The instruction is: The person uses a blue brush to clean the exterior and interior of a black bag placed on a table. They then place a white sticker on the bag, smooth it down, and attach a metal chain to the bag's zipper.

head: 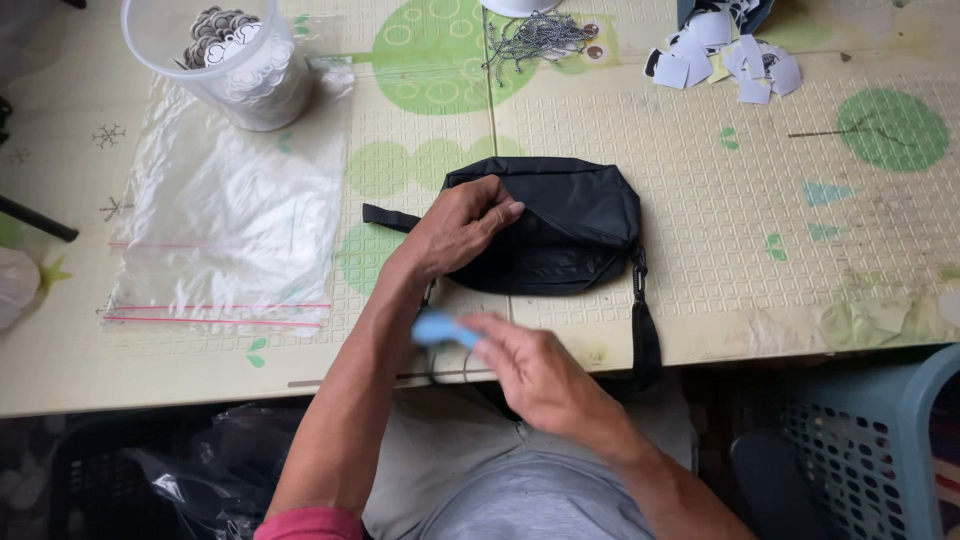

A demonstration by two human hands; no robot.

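Observation:
A small black fabric bag (575, 225) lies flat in the middle of the patterned table mat, its strap (645, 335) hanging over the near edge. My left hand (455, 228) rests on the bag's left side, fingers pinching the fabric near its top flap. My right hand (530, 365) hovers over the table's near edge, just below the bag, and holds a small light-blue thing (437, 328) that is blurred by motion. What that blue thing is I cannot make out.
A stack of clear zip bags (230, 230) lies at left. Behind it stands a clear plastic tub (245, 60) of small tags. Cords (535, 38) and paper tags (725, 55) lie at the back. A blue perforated basket (880, 440) stands at lower right.

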